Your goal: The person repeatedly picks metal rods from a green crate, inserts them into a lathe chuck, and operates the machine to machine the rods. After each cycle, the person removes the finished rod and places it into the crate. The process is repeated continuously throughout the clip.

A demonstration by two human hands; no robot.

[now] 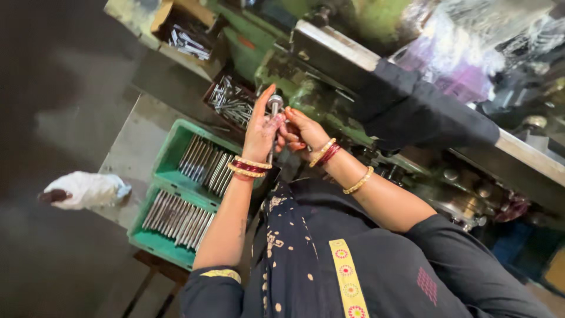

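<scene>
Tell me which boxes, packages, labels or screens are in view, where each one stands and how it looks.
No labels, signs or screens show; only containers.
Green plastic crate: lower left on the grey bench, two compartments of metal rods laid in rows.
Brown cardboard box: top left, open, metal pieces inside.
Dark tray: above the crate, loose metal rods inside.
White bundle: far left, soft, crumpled.
Left hand and right hand: meet around an upright metal rod.

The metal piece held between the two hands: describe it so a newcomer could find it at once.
Start at the green machine along the top. Just below it, the left hand and right hand meet around a slim metal rod. Unlike the rods lying flat in the green crates, it stands upright, topped by a round head.
</scene>
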